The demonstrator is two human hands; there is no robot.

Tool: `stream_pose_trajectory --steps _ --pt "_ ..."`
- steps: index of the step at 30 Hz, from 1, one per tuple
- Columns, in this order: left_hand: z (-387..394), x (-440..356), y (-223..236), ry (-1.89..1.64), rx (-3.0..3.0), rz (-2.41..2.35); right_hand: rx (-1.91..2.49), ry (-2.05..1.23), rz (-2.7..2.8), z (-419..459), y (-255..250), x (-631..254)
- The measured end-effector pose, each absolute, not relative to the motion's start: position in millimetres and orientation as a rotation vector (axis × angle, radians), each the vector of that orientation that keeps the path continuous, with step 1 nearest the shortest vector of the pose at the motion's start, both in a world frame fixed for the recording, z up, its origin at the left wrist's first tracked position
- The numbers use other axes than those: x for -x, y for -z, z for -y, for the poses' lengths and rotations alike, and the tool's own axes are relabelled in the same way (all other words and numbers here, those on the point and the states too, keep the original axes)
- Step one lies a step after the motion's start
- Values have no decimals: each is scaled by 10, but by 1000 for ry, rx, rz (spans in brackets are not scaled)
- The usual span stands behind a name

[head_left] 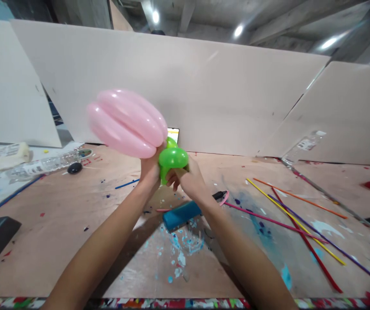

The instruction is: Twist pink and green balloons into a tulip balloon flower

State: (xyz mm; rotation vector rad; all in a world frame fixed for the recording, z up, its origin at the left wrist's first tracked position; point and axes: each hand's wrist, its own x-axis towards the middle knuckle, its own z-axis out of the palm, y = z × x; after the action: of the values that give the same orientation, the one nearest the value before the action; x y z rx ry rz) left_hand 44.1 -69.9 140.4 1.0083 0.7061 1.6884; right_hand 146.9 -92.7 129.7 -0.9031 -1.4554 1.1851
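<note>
I hold a twisted balloon figure up over the table. Its pink part [127, 122] is a bundle of several long bubbles, tilted up to the left. My left hand [150, 170] grips the figure at the base of the pink bundle. Right beside it, my right hand [188, 181] is closed on the green balloon [172, 158], a short rounded bubble joined to the pink bundle. The green part below my fingers is hidden.
A blue balloon pump [181, 215] lies on the table under my hands. Several uninflated long balloons [296, 213] in red, yellow, purple and orange lie to the right. A plastic bottle [42, 165] and a black pebble-like object [74, 168] lie left. White boards [185, 86] wall the back.
</note>
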Motion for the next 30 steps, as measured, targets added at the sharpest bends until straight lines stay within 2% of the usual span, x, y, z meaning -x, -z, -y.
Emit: stream_pose_trajectory --steps 2,9,16,25,30 --pt "708 -412 -1415 -1616 -1036 -688 854 -1341 1311 863 -1275 -1473" --pt "713 -153 -1489 -1319 -1303 -390 757 -1452 1049 728 -1316 -1555" --pt "651 -120 -1380 -1119 -1406 -547 605 -1660 1183 664 -1313 -1708" --pt "704 -405 -1323 -1444 -1399 -658 595 -1248 1005 621 -1140 -1478" --pt "709 -304 -1370 -1222 -1305 -394 534 -1169 1073 681 -1171 -1496"
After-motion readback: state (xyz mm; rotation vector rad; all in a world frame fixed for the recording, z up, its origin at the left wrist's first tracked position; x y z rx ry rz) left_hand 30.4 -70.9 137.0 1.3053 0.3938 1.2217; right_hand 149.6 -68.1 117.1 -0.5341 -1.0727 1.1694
